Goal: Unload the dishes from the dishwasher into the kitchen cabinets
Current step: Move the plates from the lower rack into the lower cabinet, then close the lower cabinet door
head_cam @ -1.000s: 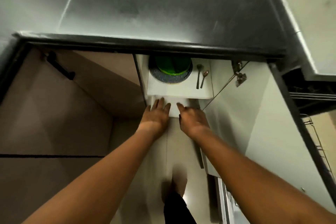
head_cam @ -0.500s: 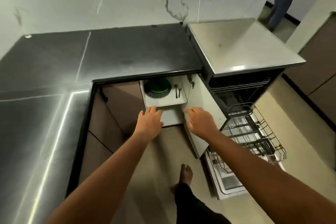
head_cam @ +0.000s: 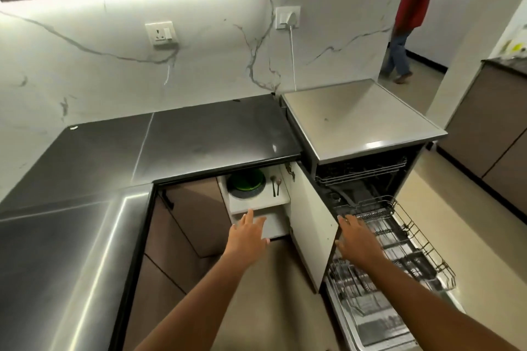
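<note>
The low cabinet under the dark counter stands open, its white shelf [head_cam: 256,204] holding a green plate [head_cam: 247,180] stacked on a grey plate [head_cam: 239,193], with two spoons [head_cam: 275,185] beside them. My left hand [head_cam: 248,232] hovers open in front of the shelf edge, holding nothing. My right hand [head_cam: 356,239] lies with spread fingers against the outer edge of the open cabinet door [head_cam: 312,222]. To the right, the dishwasher [head_cam: 368,151] is open with its lower wire rack [head_cam: 410,248] pulled out; I see no dishes in it.
The dark countertop [head_cam: 199,137] wraps around the left corner. The dishwasher door [head_cam: 379,322] lies flat across the floor at right. A person in a red shirt [head_cam: 413,3] stands in the doorway at the far right. Brown cabinets [head_cam: 484,134] line the right wall.
The view has risen and pulled back from the cabinet. Both hands left the lower shelf: the left drew back, the right moved right to the cabinet door's edge.
</note>
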`<state>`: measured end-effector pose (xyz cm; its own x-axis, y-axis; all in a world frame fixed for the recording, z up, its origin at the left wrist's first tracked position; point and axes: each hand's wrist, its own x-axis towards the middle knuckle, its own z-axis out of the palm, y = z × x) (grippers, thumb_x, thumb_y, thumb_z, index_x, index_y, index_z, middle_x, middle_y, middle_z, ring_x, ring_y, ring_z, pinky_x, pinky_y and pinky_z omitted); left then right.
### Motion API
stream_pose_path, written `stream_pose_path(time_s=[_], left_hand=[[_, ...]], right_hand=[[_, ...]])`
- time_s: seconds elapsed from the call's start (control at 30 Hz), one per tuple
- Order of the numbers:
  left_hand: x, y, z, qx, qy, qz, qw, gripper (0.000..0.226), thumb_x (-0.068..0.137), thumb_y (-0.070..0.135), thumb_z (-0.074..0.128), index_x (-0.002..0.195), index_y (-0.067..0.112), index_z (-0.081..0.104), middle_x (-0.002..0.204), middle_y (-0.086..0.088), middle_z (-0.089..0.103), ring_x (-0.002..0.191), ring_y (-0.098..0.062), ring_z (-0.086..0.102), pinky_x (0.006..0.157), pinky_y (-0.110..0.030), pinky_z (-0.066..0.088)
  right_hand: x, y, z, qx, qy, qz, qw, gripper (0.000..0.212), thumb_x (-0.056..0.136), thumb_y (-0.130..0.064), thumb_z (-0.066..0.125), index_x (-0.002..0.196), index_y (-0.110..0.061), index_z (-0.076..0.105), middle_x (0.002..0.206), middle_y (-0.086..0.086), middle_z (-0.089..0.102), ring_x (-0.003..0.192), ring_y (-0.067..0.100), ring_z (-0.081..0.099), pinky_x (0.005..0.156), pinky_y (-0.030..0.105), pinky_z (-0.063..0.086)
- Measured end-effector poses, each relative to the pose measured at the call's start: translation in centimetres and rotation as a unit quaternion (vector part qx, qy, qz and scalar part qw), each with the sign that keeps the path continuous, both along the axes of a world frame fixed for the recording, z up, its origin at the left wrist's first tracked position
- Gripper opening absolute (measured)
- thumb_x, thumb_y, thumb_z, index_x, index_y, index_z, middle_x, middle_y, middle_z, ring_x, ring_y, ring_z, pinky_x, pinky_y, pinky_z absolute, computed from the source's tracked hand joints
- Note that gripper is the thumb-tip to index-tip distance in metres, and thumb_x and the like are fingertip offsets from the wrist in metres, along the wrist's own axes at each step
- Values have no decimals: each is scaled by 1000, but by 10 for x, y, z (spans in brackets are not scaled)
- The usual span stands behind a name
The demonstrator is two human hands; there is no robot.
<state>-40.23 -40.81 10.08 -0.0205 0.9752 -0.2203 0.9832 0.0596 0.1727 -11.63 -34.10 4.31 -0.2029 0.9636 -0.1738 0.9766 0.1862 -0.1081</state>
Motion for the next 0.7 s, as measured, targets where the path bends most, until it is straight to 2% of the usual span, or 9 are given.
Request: stream_pose_path(time_s=[0.2,0.3,0.37,0.47,0.6,0.63,0.7], left_hand=[[47,60,-10,-36,-13,-14,999,64,97,40,51,153,24,24,163,-12,13,150,-30,15,119,-50,24],[65,85,-22,-54,-34,-4,998,64,98,40,50,153,24,23,163,-11,13,151,-28,12,119,-49,22],[73,95,-28,-64,-43,7,997,62,98,40,48,153,24,23,163,-12,16,150,-29,15,119,-49,23],[84,101,-37,-80,-64,32,994,60,97,40,50,150,22,27,157,-10,28,145,-28,28,116,-46,30],[91,100,-46,-111,-120,76,984,62,97,40,52,150,21,29,153,-6,35,141,-25,34,114,-43,33],[92,99,-48,-117,-139,86,980,63,97,40,53,151,21,28,154,-6,35,142,-24,34,114,-43,33],[90,98,-54,-131,-179,112,969,65,97,40,53,153,21,26,156,-6,34,143,-24,34,116,-41,32]], right_hand=[[18,43,-18,-89,54,-13,994,84,92,-45,59,156,-18,13,162,8,17,141,32,34,108,45,40],[26,70,-23,-134,91,-2,987,88,91,-45,61,158,-17,11,159,11,27,140,33,37,110,43,38],[30,83,-23,-159,125,-7,979,85,88,-43,65,156,-16,22,150,12,42,135,32,44,108,41,41],[31,95,-37,-206,199,-10,958,66,82,-34,68,142,-17,47,129,8,60,120,27,58,100,41,49],[22,101,-62,-206,226,-29,952,75,77,-18,63,149,-12,41,142,14,48,128,29,50,106,37,43],[19,99,-62,-198,235,-41,951,74,77,-14,63,148,-13,43,143,14,48,128,28,50,104,34,45],[10,93,-58,-201,263,-76,940,70,78,-6,64,145,-18,46,138,9,54,116,20,57,85,21,51]])
